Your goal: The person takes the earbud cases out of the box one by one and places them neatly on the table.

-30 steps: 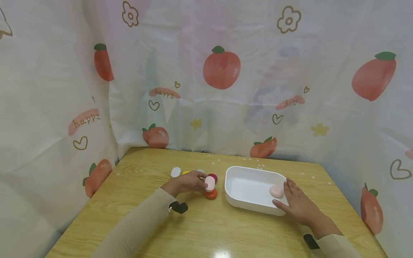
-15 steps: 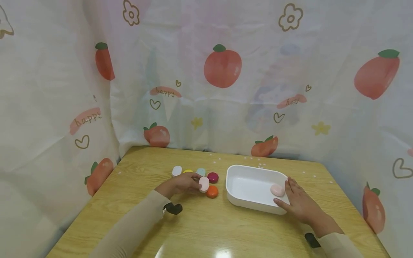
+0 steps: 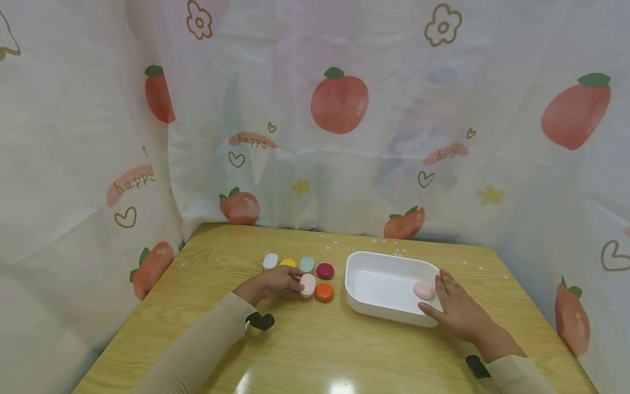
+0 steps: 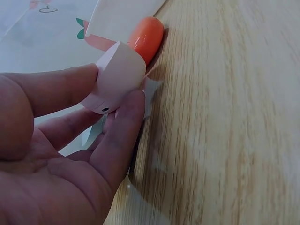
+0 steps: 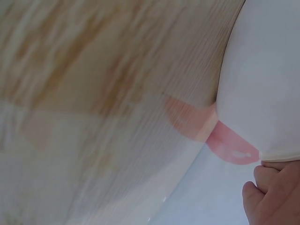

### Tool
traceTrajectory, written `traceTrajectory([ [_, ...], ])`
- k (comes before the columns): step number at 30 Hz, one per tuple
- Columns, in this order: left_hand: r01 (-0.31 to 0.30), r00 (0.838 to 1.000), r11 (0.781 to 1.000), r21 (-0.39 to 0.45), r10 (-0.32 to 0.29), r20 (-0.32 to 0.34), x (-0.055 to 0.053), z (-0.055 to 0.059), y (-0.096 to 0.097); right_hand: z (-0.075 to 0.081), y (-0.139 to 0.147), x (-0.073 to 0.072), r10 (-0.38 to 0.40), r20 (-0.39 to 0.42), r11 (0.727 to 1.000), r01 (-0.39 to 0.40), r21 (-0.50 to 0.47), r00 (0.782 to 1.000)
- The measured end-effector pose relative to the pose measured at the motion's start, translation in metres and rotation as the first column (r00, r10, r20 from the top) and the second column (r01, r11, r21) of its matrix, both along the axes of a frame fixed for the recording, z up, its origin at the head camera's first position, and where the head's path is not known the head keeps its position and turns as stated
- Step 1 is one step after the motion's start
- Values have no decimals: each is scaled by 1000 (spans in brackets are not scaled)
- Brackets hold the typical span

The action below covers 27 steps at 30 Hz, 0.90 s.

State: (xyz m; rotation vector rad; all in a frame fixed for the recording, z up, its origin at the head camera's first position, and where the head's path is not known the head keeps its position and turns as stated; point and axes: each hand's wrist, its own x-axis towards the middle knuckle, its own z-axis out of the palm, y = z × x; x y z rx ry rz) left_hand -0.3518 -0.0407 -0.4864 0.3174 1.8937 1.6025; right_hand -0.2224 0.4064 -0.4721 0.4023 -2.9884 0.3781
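My left hand [image 3: 275,283] pinches a small pale pink rounded case [image 3: 307,285] between thumb and fingers, just left of a glossy orange oval piece [image 3: 324,292]. In the left wrist view, the pink case [image 4: 116,77] has a flat face and a small dark slot low on its side. My right hand [image 3: 458,309] rests on the right end of a white tray [image 3: 381,316], its fingers straight along the rim. Inside the tray lies a pale pink oval piece [image 3: 424,290]. In the right wrist view, the fingers [image 5: 276,194] are at the rim.
Beyond the left hand are a white piece [image 3: 270,261], a yellow one [image 3: 287,264], partly hidden, a mint one [image 3: 307,264] and a magenta one [image 3: 325,271]. Small white specks dot the back of the wooden table [image 3: 305,350]. A printed curtain [image 3: 275,82] encloses it.
My left hand has carried the pink case left and slightly down, from over the orange and magenta pieces to beside the orange one. The right hand stays at the tray.
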Motion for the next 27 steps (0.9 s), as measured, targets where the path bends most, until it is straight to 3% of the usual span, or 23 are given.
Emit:
traceTrajectory([
  [6, -11, 999, 999, -45, 9, -53, 6, 3, 1, 3, -1, -1, 9, -7, 1000, -9, 3, 1000],
  [14, -28, 985, 990, -140, 4, -172, 11, 4, 4, 2, 0, -2, -1, 2, 1000, 1, 8, 1000],
  [21, -47, 960, 960, -277, -33, -278, 12, 5, 3, 1, 0, -1, -6, -5, 1000, 6, 7, 1000],
  [27, -26, 956, 953, -303, -65, -285, 9, 2, 0, -1, 0, -1, -7, -9, 1000, 8, 8, 1000],
])
